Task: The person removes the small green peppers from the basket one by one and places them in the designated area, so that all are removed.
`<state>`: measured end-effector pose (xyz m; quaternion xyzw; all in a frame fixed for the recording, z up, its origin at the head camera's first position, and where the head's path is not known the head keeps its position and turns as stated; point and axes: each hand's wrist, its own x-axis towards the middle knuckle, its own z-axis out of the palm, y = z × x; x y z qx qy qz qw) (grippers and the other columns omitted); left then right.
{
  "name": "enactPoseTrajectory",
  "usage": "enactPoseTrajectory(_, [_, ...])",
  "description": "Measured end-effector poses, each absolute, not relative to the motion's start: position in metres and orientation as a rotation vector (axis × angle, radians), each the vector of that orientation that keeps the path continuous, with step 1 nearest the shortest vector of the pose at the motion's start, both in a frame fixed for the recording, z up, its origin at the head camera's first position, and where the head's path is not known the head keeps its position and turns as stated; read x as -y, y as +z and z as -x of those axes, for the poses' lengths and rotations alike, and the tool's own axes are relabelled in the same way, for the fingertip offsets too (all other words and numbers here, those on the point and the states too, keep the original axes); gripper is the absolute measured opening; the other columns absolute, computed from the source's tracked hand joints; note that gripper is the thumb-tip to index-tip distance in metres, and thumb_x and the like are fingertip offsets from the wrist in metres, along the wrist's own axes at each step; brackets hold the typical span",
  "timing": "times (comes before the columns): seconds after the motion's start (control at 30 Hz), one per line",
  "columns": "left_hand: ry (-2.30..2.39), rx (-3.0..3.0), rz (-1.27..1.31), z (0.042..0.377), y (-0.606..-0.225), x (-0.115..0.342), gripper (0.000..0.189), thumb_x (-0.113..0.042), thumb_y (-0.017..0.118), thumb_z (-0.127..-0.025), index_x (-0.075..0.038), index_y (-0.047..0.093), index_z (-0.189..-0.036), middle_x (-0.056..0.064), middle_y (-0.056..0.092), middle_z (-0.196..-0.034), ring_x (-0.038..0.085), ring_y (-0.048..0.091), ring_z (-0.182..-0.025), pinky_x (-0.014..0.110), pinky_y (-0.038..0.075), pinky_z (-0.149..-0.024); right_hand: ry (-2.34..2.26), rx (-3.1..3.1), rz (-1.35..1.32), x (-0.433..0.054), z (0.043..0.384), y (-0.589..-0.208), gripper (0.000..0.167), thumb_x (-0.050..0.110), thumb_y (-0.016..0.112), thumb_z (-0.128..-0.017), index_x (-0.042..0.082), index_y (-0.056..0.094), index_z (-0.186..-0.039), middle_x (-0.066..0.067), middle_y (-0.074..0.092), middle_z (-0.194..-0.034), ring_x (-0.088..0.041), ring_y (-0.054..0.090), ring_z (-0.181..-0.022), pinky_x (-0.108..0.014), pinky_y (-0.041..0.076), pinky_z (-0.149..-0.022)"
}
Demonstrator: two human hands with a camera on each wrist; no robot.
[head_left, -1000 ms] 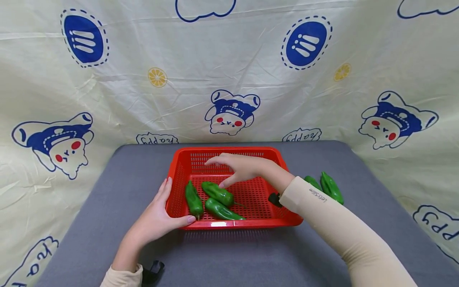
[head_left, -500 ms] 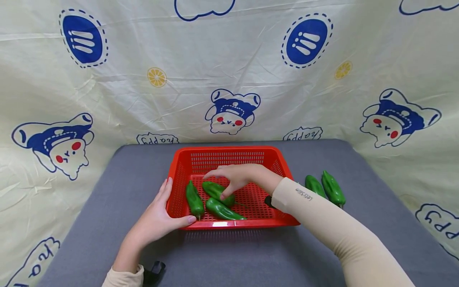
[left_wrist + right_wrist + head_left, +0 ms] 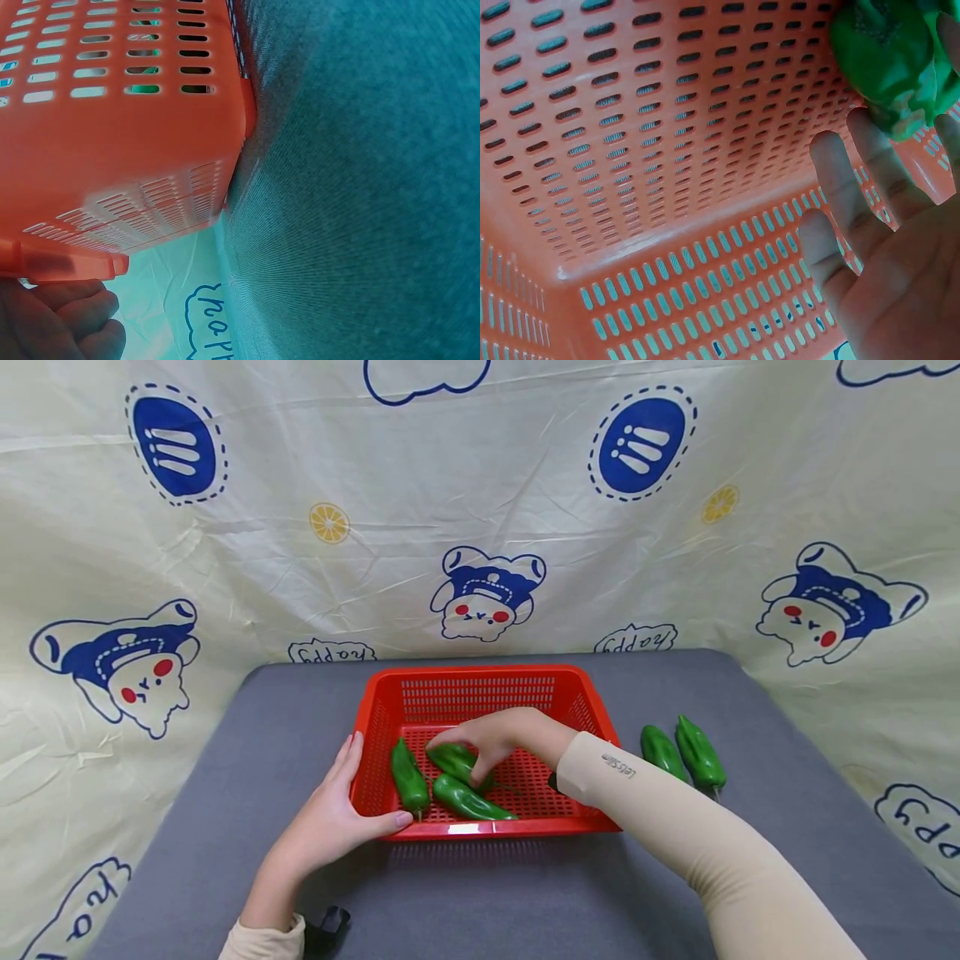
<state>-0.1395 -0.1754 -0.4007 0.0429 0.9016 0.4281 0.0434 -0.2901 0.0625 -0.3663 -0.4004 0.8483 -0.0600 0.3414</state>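
Note:
A red plastic basket [image 3: 480, 672] with slotted walls stands on the grey table and holds three green peppers. My left hand [image 3: 333, 814] steadies its left front corner, thumb over the front rim and fingers along the left side. My right hand [image 3: 498, 735] is inside the basket, spread over the rear pepper [image 3: 453, 762], thumb at its near side and fingers at its far end. In the right wrist view, the fingers are loosely extended, with fingertips right at this pepper [image 3: 885, 60]. A second pepper [image 3: 468, 799] lies along the front wall, a third [image 3: 408, 781] at the left.
Two more green peppers, one nearer [image 3: 663, 752] the basket and one farther right [image 3: 701, 753], lie on the grey table [image 3: 300, 702]. A patterned cream cloth [image 3: 390, 593] hangs behind the table. A black strap mount [image 3: 327, 928] shows by my left wrist.
My right hand has lowered into the basket, and its thumb and fingers have come down around the rear pepper. My left hand has kept its place on the basket.

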Motion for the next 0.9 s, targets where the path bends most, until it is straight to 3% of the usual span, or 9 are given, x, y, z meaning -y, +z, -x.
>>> enactPoseTrajectory(0.43, [1.317, -2.757, -0.132, 0.1393, -0.4016, 0.1751, 0.123, -0.055, 0.082, -0.073, -0.023, 0.003, -0.161, 0.001, 0.002, -0.168, 0.033, 0.021, -0.150, 0.056, 0.042, -0.110, -0.079, -2.183, 0.939, -0.0590, 0.2885, -0.3751, 0.085, 0.022, 0.078, -0.085, 0.043, 0.030, -0.152, 0.004, 0.046, -0.129, -0.016, 0.044, -0.119, -0.039, 0.044, -0.104])
enactPoseTrajectory(0.9, [1.331, -2.758, -0.143, 0.1400, -0.4022, 0.1750, 0.123, -0.054, 0.083, -0.073, -0.021, 0.003, -0.161, 0.001, 0.002, -0.168, 0.033, 0.023, -0.149, 0.055, 0.043, -0.109, -0.088, -2.224, 0.925, -0.0675, 0.2897, -0.3715, 0.083, 0.025, 0.081, -0.082, 0.040, 0.035, -0.150, 0.003, 0.050, -0.124, -0.017, 0.047, -0.115, -0.038, 0.047, -0.099])
